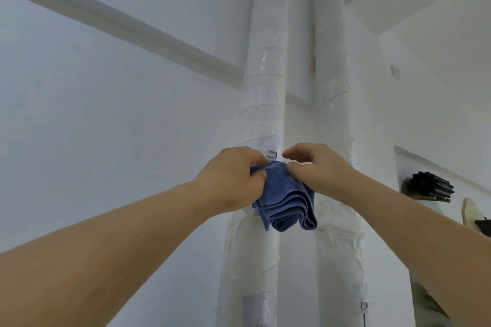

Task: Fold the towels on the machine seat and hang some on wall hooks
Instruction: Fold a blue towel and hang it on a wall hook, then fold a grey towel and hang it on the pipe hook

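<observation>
A folded blue towel [287,204] hangs bunched in front of a white wrapped pipe [265,74]. My left hand [233,175] pinches its top left corner between thumb and fingers. My right hand [316,167] pinches the top right edge, with the index finger raised toward a small metal hook [271,154] fixed on the pipe just above the towel. The towel's top edge sits right below that hook. Its folds droop in loops at the bottom.
A second white wrapped pipe [334,87] runs upright to the right, with another metal hook [364,306] low on it. White walls surround both pipes. A dark ridged object [430,184] sits on a small wall shelf at the right.
</observation>
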A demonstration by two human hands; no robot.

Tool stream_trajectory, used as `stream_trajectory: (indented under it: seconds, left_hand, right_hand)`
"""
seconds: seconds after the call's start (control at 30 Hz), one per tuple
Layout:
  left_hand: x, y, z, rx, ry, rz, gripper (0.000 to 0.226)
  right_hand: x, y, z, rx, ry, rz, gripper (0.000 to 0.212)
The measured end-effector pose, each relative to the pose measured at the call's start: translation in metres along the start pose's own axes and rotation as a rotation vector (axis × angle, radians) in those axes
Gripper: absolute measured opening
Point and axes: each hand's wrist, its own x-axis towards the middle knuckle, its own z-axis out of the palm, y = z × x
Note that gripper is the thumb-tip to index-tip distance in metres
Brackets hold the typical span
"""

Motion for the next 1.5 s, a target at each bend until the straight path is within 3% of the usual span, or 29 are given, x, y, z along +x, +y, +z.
stream_trajectory:
  seconds: [0.23, 0.33, 0.47, 0.7, 1.0, 1.27, 1.5]
  left_hand:
    - [-0.044, -0.001, -0.003, -0.118, 0.134, 0.066, 0.025]
    - [-0.090, 0.002, 0.012, -0.271, 0.076, 0.087, 0.022]
    - [-0.160, 0.009, 0.041, -0.372, -0.102, 0.070, 0.020]
    - [-0.306, 0.027, 0.114, -0.568, -0.541, -0.172, 0.017]
    - [-0.546, 0.119, 0.188, -0.648, -1.052, -0.304, 0.022]
    - [-0.682, 0.248, 0.209, -0.722, -1.386, -0.431, 0.031]
    - [-0.775, 0.364, 0.205, -0.745, -1.621, -0.386, 0.031]
  right_hand:
    - [-0.056, -0.019, -0.004, -0.111, 0.221, -0.039, 0.020]
    - [-0.114, -0.019, 0.011, -0.101, 0.295, 0.010, 0.017]
    - [-0.202, -0.008, 0.034, -0.139, 0.243, 0.177, 0.014]
    - [-0.393, 0.011, 0.078, -0.134, -0.114, 0.632, 0.018]
    - [-0.680, 0.014, 0.075, -0.109, -0.398, 1.178, 0.014]
    - [-0.847, -0.010, 0.004, -0.009, -0.292, 1.508, 0.016]
    - [-0.974, -0.044, -0.064, -0.065, -0.206, 1.670, 0.013]
